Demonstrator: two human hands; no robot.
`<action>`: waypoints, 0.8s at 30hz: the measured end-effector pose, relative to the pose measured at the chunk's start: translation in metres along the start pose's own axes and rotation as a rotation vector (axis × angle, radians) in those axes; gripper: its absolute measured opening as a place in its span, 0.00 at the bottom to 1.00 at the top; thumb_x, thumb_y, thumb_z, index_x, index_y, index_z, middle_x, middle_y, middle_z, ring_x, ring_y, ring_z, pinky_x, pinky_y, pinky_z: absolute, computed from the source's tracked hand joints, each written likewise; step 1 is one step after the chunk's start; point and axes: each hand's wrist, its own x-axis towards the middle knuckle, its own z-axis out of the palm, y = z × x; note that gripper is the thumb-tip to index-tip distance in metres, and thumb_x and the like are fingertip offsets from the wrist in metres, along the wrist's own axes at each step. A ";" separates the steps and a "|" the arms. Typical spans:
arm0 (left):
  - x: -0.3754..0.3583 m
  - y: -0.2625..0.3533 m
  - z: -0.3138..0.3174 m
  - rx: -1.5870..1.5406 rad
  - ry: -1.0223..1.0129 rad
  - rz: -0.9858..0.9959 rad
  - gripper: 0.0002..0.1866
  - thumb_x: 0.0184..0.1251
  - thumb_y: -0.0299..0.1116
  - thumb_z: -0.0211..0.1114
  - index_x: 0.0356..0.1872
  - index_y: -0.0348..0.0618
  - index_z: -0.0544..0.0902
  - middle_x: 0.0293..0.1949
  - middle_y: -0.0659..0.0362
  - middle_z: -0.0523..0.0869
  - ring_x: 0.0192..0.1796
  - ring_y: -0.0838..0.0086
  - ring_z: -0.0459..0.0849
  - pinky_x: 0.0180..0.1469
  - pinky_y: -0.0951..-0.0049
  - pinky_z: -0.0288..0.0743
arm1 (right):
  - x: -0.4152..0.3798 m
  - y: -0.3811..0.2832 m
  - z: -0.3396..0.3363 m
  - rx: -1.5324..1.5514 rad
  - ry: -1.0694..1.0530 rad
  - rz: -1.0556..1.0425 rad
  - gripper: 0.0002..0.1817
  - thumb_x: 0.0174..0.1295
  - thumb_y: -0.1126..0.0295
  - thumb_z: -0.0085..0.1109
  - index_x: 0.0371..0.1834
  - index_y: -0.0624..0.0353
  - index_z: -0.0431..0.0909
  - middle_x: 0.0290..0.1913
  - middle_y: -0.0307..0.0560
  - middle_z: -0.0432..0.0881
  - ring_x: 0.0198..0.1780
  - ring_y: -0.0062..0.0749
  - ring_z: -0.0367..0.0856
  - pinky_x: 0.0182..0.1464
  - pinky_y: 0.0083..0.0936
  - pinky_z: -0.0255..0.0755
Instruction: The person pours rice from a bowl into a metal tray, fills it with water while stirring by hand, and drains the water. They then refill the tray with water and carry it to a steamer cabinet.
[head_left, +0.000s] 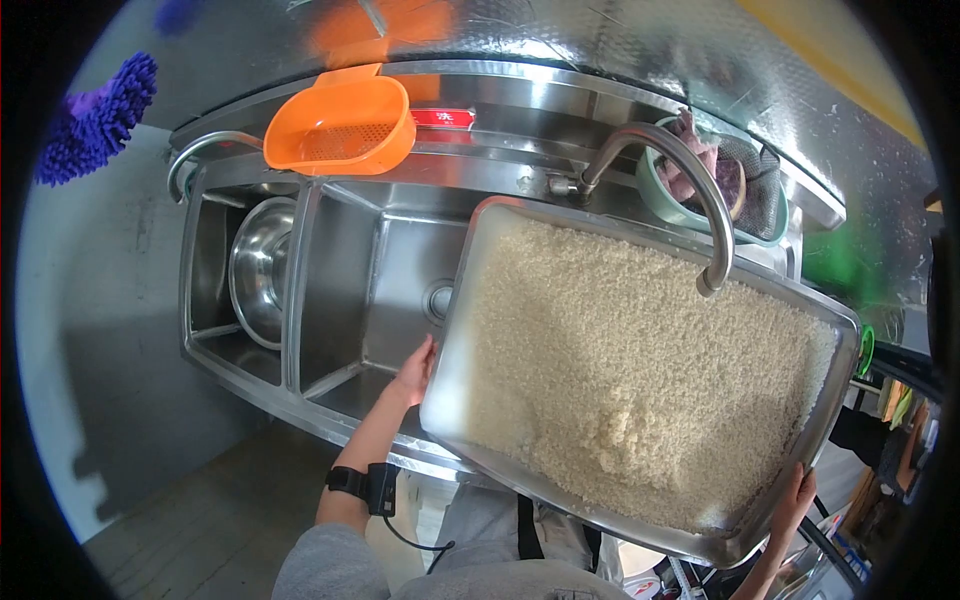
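A large metal tray (822,415) full of pale, wet-looking rice (650,350) is tilted, its left end lower over the sink. Cloudy, whitish water (450,400) collects along that left end. My left hand (412,378) is at the tray's left edge, with its fingers against the outer wall and partly hidden. On the opposite side, my right hand (793,500) grips the right rim near the front corner. Above the rice arches a metal faucet (712,200), its spout over the tray. The sink basin (400,260), with a round drain, shows to the left of the tray.
An orange strainer basket (340,125) sits on the sink's back ledge beside a red label (443,118). In the left basin stands a metal bowl (262,270). Behind the tray is a light green basin (660,195) holding cloths and mesh. A second faucet (205,145) curves at far left.
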 end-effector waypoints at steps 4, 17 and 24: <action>0.000 -0.009 0.002 0.015 0.002 -0.078 0.30 0.65 0.58 0.45 0.54 0.44 0.72 0.49 0.54 0.79 0.50 0.64 0.78 0.53 0.60 0.71 | 0.000 0.002 -0.002 0.014 -0.019 0.012 0.14 0.67 0.63 0.45 0.27 0.61 0.66 0.22 0.32 0.61 0.27 0.15 0.56 0.27 0.18 0.53; -0.009 -0.010 0.004 0.049 -0.123 -0.126 0.30 0.68 0.55 0.40 0.59 0.43 0.68 0.53 0.51 0.76 0.52 0.64 0.77 0.55 0.61 0.71 | -0.002 -0.004 -0.002 0.042 -0.023 0.025 0.15 0.67 0.61 0.45 0.26 0.61 0.66 0.22 0.31 0.62 0.27 0.15 0.56 0.27 0.16 0.53; -0.015 -0.010 0.004 0.052 -0.090 -0.120 0.29 0.69 0.55 0.38 0.59 0.43 0.68 0.52 0.52 0.77 0.51 0.66 0.78 0.54 0.61 0.72 | -0.004 -0.009 -0.004 0.041 -0.028 0.002 0.14 0.68 0.63 0.44 0.27 0.61 0.66 0.22 0.31 0.62 0.27 0.15 0.56 0.27 0.16 0.53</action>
